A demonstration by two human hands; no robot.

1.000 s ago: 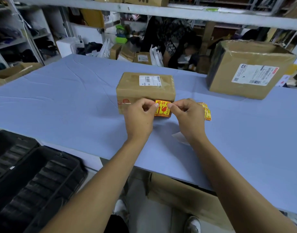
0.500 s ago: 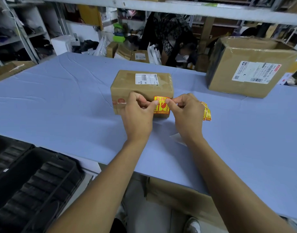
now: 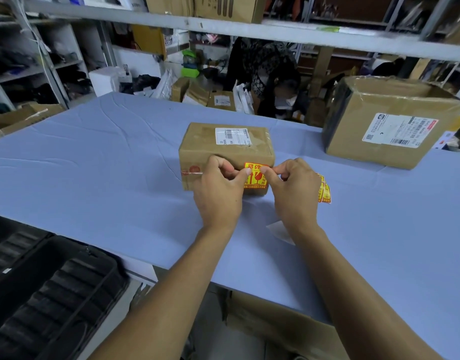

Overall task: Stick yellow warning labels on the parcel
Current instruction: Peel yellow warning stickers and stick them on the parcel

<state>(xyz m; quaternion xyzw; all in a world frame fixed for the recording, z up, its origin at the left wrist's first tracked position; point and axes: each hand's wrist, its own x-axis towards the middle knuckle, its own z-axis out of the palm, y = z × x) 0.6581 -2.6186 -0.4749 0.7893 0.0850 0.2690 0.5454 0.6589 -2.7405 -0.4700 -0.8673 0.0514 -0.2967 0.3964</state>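
Observation:
A small brown parcel [image 3: 223, 141] with a white shipping label on top sits mid-table. A yellow and red warning label [image 3: 255, 175] lies against its near side face. My left hand [image 3: 218, 193] pinches the label's left edge with thumb and forefinger. My right hand [image 3: 294, 193] pinches its right edge the same way. More yellow labels [image 3: 324, 189] lie on the table just right of my right hand, partly hidden by it.
A bigger cardboard box [image 3: 387, 126] stands at the back right of the blue table [image 3: 93, 178]. A white backing scrap [image 3: 278, 229] lies by my right wrist. Black plastic trays [image 3: 49, 289] sit low on the left. A person bends behind the table.
Both hands have stayed on the label, which has gone from held in front of the parcel's side to lying against it. The camera view has shifted slightly.

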